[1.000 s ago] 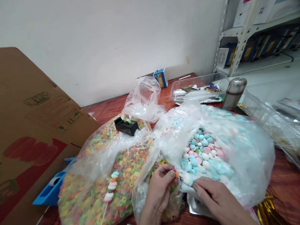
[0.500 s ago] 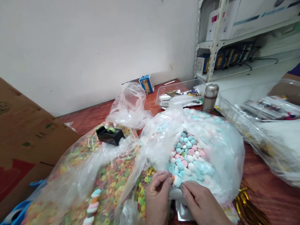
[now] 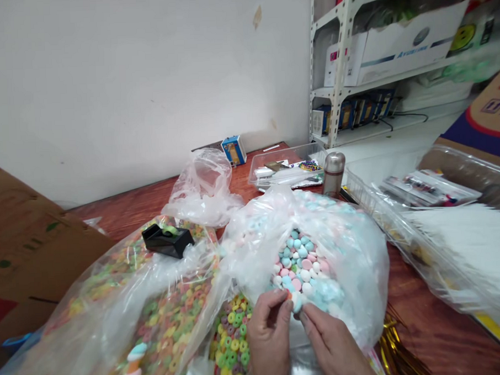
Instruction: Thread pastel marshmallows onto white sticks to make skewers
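Observation:
My left hand [image 3: 269, 333] and my right hand [image 3: 330, 341] meet low in the middle of the view. Between their fingertips is a pale blue-white candy [image 3: 297, 302] with a small orange piece [image 3: 288, 296] beside it. The left fingers pinch the orange piece, and the right fingers press on the pale candy. Just beyond them, a large clear bag [image 3: 353, 266] lies open on pastel blue, pink and white candies [image 3: 298, 263]. A bag of multicoloured cereal rings [image 3: 231, 335] sits against my left hand.
A wider bag of rings [image 3: 156, 319] carries a black tape dispenser [image 3: 168, 241] and a candy skewer [image 3: 131, 367]. Behind stand a steel flask [image 3: 333, 174] and clear box [image 3: 286, 168]. A clear tray [image 3: 443, 240] and gold tinsel [image 3: 400, 349] lie right; cardboard [image 3: 25, 258] leans left.
The whole scene has shifted left and down in view as my head turned. My hands have drawn closer together around the candy, and the ring bag shows more of its contents.

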### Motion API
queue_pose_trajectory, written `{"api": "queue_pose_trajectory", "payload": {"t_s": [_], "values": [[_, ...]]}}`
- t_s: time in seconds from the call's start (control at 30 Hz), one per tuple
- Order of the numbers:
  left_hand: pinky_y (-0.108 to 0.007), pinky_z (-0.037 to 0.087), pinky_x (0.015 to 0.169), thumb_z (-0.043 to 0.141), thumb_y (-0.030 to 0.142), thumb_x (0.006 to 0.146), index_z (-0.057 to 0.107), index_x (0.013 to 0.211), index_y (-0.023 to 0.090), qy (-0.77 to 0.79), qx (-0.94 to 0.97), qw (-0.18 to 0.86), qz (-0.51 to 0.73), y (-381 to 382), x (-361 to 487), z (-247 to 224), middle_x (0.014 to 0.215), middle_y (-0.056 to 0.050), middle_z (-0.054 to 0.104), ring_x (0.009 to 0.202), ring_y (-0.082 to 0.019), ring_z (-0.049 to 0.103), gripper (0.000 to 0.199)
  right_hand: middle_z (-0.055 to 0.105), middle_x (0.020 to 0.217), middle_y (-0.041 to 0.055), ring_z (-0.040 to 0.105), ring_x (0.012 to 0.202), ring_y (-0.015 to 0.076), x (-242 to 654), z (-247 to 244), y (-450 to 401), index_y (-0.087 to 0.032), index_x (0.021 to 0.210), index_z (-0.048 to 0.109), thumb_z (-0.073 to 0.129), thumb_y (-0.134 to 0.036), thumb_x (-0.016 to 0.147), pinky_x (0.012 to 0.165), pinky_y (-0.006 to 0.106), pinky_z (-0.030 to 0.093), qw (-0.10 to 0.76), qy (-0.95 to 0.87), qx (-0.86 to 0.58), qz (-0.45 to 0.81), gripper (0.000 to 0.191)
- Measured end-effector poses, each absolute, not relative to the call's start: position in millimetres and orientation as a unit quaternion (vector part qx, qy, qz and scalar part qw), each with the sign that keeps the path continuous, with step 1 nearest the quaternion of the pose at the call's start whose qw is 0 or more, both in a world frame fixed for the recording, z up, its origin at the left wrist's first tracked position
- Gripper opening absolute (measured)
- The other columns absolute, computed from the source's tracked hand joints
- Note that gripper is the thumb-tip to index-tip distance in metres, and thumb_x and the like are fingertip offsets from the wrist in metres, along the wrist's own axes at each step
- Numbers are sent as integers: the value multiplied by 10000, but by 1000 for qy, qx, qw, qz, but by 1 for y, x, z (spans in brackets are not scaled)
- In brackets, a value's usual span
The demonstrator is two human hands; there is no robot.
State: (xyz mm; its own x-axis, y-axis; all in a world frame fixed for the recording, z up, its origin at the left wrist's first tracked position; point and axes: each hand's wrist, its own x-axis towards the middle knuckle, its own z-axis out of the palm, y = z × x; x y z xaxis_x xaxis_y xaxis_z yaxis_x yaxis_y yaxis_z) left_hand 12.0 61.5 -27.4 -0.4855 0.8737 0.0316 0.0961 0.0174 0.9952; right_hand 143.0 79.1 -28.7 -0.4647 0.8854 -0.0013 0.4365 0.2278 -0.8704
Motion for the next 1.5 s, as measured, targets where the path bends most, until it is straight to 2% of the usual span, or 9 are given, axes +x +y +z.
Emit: {"api": "queue_pose_trajectory", "payload": {"t_s": [0.17, 0.33, 0.47, 0.7, 0.8, 0.9, 1.07, 1.4, 1.5], "values": [[-308, 496, 889, 717, 302, 779, 748, 856, 230, 622, 436, 314, 570, 69, 19, -24, 940, -59, 718, 935, -229, 645, 109, 611, 734, -1, 577, 690, 148, 145, -20, 98, -227, 761, 481, 292, -318, 984, 632, 228, 427, 287, -722, -467, 422, 306], [-327, 490, 857, 584, 312, 878, 642, 1171, 233, 602, 407, 388, 567, 103, 17, -25, 1066, -70, 693, 928, -223, 649, 309, 629, 763, 27, 571, 719, 177, 156, -19, 144, -213, 763, 529, 385, -273, 934, 647, 261, 383, 291, -734, -527, 314, 231], [-318, 431, 844, 601, 156, 808, 725, 978, 229, 604, 493, 331, 531, 140, 22, -30, 896, -57, 673, 870, -228, 593, 223, 633, 749, 51, 561, 691, 197, 159, -32, 168, -197, 794, 562, 410, -270, 911, 625, 284, 343, 287, -722, -573, 263, 205], [-292, 388, 806, 542, 33, 724, 677, 821, 223, 593, 553, 292, 506, 164, 34, -33, 882, -39, 614, 856, -211, 536, 252, 622, 908, 71, 573, 809, 210, 150, -44, 165, -209, 958, 611, 428, -140, 854, 672, 288, 371, 304, -716, -579, 243, 222], [-283, 414, 769, 554, 66, 736, 642, 801, 208, 607, 543, 294, 500, 160, 30, -31, 838, -29, 624, 816, -196, 567, 179, 608, 936, 76, 565, 879, 235, 155, -46, 164, -211, 920, 611, 457, -173, 840, 743, 322, 408, 337, -699, -571, 267, 178], [-268, 449, 617, 623, 169, 744, 597, 793, 195, 614, 481, 400, 481, 148, 23, -24, 679, 4, 612, 621, -170, 588, 61, 621, 899, 60, 580, 861, 233, 162, -46, 164, -198, 927, 571, 474, -277, 873, 758, 335, 444, 378, -669, -553, 323, 137], [-234, 465, 518, 749, 303, 681, 578, 810, 175, 526, 409, 581, 468, 127, 17, -13, 670, 4, 634, 604, -166, 632, 249, 648, 776, 1, 617, 670, 169, 167, -39, 159, -200, 870, 559, 506, -375, 886, 611, 263, 489, 410, -635, -461, 465, 184], [-218, 466, 499, 778, 278, 662, 565, 751, 181, 542, 395, 547, 500, 121, 24, -13, 577, 38, 595, 503, -122, 583, 250, 686, 1008, 54, 654, 926, 216, 169, -37, 147, -207, 1054, 589, 589, -380, 859, 825, 345, 526, 446, -568, -378, 579, 261], [-217, 464, 514, 781, 212, 646, 625, 863, 173, 561, 393, 515, 516, 120, 26, -13, 627, 26, 625, 526, -121, 580, 270, 677, 1072, 74, 653, 950, 214, 166, -42, 146, -207, 1107, 565, 613, -382, 842, 872, 362, 515, 457, -551, -379, 586, 321]]}}
